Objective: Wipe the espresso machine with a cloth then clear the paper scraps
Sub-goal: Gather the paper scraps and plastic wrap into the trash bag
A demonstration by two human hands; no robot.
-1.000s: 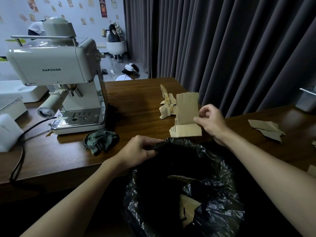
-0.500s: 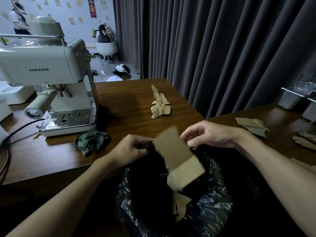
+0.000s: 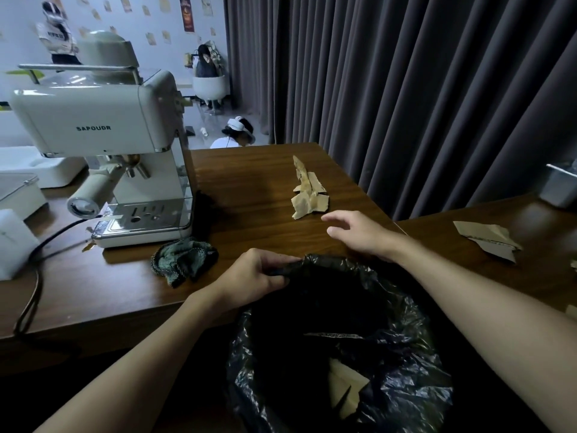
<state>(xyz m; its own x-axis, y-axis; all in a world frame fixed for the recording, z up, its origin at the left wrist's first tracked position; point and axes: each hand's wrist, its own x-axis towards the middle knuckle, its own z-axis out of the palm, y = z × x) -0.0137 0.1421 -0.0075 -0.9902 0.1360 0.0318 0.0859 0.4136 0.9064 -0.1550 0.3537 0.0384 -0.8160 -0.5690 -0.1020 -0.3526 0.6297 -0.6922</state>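
Status: the wipe step looks done, judging by the cloth [image 3: 184,260] lying crumpled on the table [image 3: 249,170] just in front of the espresso machine [image 3: 103,142] with nobody holding it. Can't verify from here how clean the machine actually is. Scrap clearing is mid-way. Bag side: left hand [image 3: 256,276] pinches the rim of the black bin bag [image 3: 406,401] and holds its mouth open at the table's near edge. A few brown paper pieces [image 3: 346,389] already sit inside the bag, low on the right. Pick side: right hand [image 3: 359,232] is empty, fingers loosely spread and apart, hovering over the table just short of the scrap pile [image 3: 307,195], not touching it. My read: that pile is the next pick. Left to do: that pile near the table's middle, a second folded batch [image 3: 487,240] on the adjoining table [image 3: 530,220] to the right, well apart from the bag, plus what look like more bits [image 3: 573,311] cut off at the right frame edge; can't tell how many. Rough estimate: first half complete, second half maybe a third through. The bag sits between both tables, so the remainder should be plain pick-and-drop repeats.
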